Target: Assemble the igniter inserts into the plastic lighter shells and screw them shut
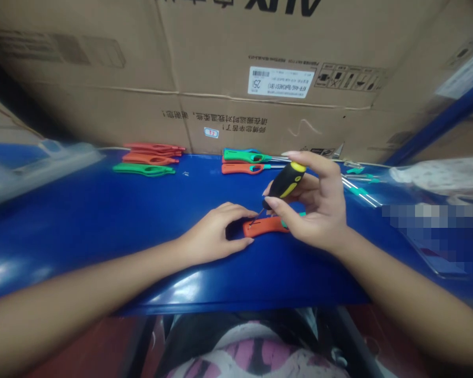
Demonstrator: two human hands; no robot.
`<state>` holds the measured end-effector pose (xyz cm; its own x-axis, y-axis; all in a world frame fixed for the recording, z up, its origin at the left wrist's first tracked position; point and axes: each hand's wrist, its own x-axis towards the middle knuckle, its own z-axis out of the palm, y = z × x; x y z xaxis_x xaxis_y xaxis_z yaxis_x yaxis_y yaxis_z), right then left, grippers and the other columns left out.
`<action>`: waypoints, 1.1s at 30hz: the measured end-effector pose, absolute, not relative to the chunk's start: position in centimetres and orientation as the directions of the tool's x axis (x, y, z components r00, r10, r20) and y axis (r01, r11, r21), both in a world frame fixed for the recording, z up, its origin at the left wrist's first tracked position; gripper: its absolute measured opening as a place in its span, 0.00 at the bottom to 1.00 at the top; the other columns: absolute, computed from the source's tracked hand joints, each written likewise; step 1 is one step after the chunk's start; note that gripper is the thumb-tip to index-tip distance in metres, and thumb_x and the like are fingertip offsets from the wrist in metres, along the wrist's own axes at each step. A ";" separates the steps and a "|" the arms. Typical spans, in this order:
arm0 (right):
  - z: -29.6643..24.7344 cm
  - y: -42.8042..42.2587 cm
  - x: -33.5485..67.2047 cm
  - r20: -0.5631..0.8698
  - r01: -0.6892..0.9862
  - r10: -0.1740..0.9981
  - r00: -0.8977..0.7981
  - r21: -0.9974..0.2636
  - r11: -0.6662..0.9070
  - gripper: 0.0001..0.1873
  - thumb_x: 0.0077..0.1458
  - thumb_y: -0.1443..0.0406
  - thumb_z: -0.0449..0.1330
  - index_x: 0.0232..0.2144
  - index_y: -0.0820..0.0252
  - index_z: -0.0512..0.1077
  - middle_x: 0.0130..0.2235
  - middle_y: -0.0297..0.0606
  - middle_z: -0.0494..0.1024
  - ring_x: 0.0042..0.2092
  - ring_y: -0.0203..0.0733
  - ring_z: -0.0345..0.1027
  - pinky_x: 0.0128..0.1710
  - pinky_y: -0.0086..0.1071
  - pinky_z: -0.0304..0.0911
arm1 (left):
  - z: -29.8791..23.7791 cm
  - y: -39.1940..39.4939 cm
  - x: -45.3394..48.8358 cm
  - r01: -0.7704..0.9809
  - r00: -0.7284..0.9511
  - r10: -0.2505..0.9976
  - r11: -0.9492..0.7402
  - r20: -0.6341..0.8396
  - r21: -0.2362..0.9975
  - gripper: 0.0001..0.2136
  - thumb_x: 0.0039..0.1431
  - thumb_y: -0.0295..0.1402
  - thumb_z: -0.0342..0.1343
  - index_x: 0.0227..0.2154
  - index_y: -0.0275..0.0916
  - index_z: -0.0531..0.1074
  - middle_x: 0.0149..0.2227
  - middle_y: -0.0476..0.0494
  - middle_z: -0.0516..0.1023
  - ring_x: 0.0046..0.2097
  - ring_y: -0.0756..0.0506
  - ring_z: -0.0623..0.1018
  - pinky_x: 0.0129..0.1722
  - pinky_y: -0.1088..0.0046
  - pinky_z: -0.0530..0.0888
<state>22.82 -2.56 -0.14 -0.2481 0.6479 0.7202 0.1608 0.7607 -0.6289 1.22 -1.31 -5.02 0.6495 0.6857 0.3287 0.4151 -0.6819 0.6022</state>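
An orange gas lighter with a green trigger part lies flat on the blue tabletop. My left hand grips its left end between thumb and fingers. In my right hand is a black and yellow screwdriver, tilted, fingertips around its handle. Its thin shaft points down at the lighter's left end; whether the tip sits in a screw is too small to tell. My right hand hides the lighter's far end.
Behind lie assembled lighters with metal tubes and, to the left, loose red, orange and green handle shells. Metal tubes with green parts rest at the right. A large cardboard box stands along the back. A clear plastic container is at left.
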 end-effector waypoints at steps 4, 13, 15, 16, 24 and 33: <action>-0.6 -2.5 22.7 0.735 0.193 0.629 -0.255 -0.599 0.777 0.33 0.54 0.68 0.67 0.59 0.44 0.63 0.53 0.39 0.73 0.41 0.42 0.77 0.34 0.37 0.80 | -5.0 -1.3 1.2 0.379 0.665 0.660 -0.701 0.349 0.604 0.19 0.56 0.31 0.64 0.51 0.40 0.73 0.49 0.42 0.80 0.51 0.40 0.77 0.53 0.59 0.74; -1.1 -2.3 22.6 0.736 0.206 0.595 -0.323 -0.559 0.803 0.34 0.56 0.69 0.66 0.60 0.45 0.61 0.58 0.40 0.71 0.42 0.41 0.77 0.34 0.35 0.79 | -4.9 -1.3 1.3 0.380 0.675 0.656 -0.702 0.338 0.602 0.18 0.57 0.29 0.63 0.51 0.37 0.75 0.48 0.40 0.80 0.50 0.41 0.77 0.53 0.59 0.74; -1.1 -2.3 22.7 0.730 0.206 0.593 -0.340 -0.557 0.805 0.34 0.56 0.68 0.66 0.61 0.45 0.60 0.58 0.40 0.71 0.42 0.42 0.77 0.35 0.36 0.79 | -4.8 -1.3 1.3 0.376 0.678 0.651 -0.706 0.341 0.600 0.17 0.57 0.29 0.63 0.50 0.38 0.75 0.47 0.40 0.81 0.49 0.41 0.78 0.52 0.60 0.74; -1.1 -2.2 22.8 0.727 0.210 0.594 -0.345 -0.557 0.804 0.34 0.56 0.68 0.66 0.61 0.45 0.60 0.58 0.41 0.71 0.43 0.43 0.77 0.35 0.37 0.79 | -4.7 -1.3 1.3 0.373 0.679 0.648 -0.709 0.345 0.599 0.17 0.57 0.29 0.62 0.50 0.38 0.75 0.47 0.41 0.81 0.49 0.41 0.78 0.52 0.60 0.74; -0.6 -2.4 22.8 0.674 0.270 0.640 -0.368 -0.581 0.768 0.36 0.57 0.67 0.65 0.63 0.43 0.59 0.61 0.41 0.69 0.46 0.47 0.76 0.28 0.33 0.76 | -4.9 -1.3 1.4 0.348 0.683 0.630 -0.726 0.370 0.594 0.15 0.58 0.29 0.62 0.49 0.39 0.75 0.45 0.41 0.80 0.47 0.42 0.78 0.50 0.62 0.75; -0.1 -2.4 22.8 0.630 0.257 0.674 -0.386 -0.628 0.735 0.31 0.62 0.64 0.60 0.65 0.40 0.59 0.59 0.38 0.72 0.37 0.41 0.76 0.30 0.34 0.77 | -4.9 -1.4 1.4 0.359 0.692 0.636 -0.714 0.343 0.601 0.16 0.58 0.29 0.61 0.50 0.38 0.74 0.48 0.40 0.80 0.51 0.41 0.78 0.53 0.61 0.75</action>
<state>22.81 -2.39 -0.10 -0.3861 0.6737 0.6302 0.2566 0.7346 -0.6281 1.39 -1.45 -4.86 0.6916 0.6357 0.3429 0.3588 -0.7144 0.6008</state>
